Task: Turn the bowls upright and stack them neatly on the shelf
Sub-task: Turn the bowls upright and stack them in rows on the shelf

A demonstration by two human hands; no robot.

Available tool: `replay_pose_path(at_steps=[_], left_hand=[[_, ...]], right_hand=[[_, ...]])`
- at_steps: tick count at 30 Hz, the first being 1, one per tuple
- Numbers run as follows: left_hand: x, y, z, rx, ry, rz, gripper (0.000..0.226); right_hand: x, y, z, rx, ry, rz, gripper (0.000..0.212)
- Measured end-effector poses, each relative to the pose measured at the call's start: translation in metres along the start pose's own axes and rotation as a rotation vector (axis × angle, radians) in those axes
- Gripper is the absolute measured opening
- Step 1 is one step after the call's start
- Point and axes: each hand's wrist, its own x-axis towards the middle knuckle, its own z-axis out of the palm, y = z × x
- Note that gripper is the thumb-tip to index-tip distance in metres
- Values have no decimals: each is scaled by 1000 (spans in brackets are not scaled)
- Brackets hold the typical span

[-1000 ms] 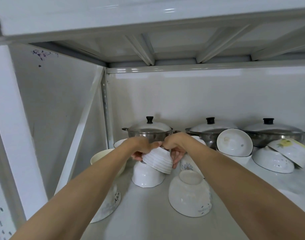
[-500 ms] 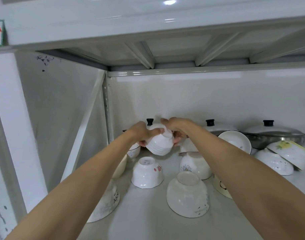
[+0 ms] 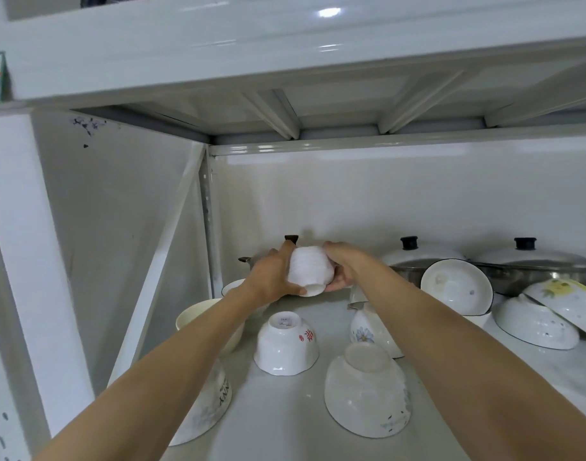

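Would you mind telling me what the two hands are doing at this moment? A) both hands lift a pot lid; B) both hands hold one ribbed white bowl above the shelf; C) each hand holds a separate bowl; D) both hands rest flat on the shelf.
B: the left hand and right hand clasp the ribbed white bowl from either side, off the shelf.

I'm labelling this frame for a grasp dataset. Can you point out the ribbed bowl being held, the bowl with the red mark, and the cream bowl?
ribbed bowl point(image 3: 310, 272): head view, its ribbed side wall.
bowl with the red mark point(image 3: 285, 349): head view, its outer wall.
cream bowl point(image 3: 193, 316): head view, its near rim.
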Motion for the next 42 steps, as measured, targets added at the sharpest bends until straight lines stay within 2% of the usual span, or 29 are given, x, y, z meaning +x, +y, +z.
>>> replay_pose_path(at_steps=[5,9,12,14,16,19,22,28,31,33,35,37,40,42], left_hand=[[1,-18,9,-101,-88,-18,51],[1,-23,19,-80,-129,41,34],[4,-29,28,-27,-162,55,20],[6,-35,33,-23,-187,57,12],[9,-39,36,-28,-212,64,11],[11,-40,36,-11,-250,66,15],[11,-40,36,-8,-263,60,18],[10,-42,37,6,-286,52,24],[9,-43,35,-10,-321,53,29],[8,-43,31,-42,-323,48,32],[5,-40,23,-53,-288,27,29],[3,-34,12,-31,-224,22,24],[-5,-21,-7,-6,-169,-99,15],[-10,-14,-17,20,-250,-189,19]], right_hand=[[11,6,10,-191,55,110,16],[19,10,19,-344,96,118,9],[20,15,22,-433,140,70,13],[19,19,24,-480,157,58,25],[20,22,25,-522,154,62,28],[16,22,26,-598,128,135,10],[20,21,28,-694,98,264,26],[29,27,35,-742,97,335,32],[20,30,35,-838,63,252,26],[15,29,33,-892,66,52,22],[3,25,30,-1023,149,-95,15],[-9,20,27,-1101,238,-209,26],[-21,8,22,-1070,321,-359,32],[-28,1,22,-1015,270,-345,24]])
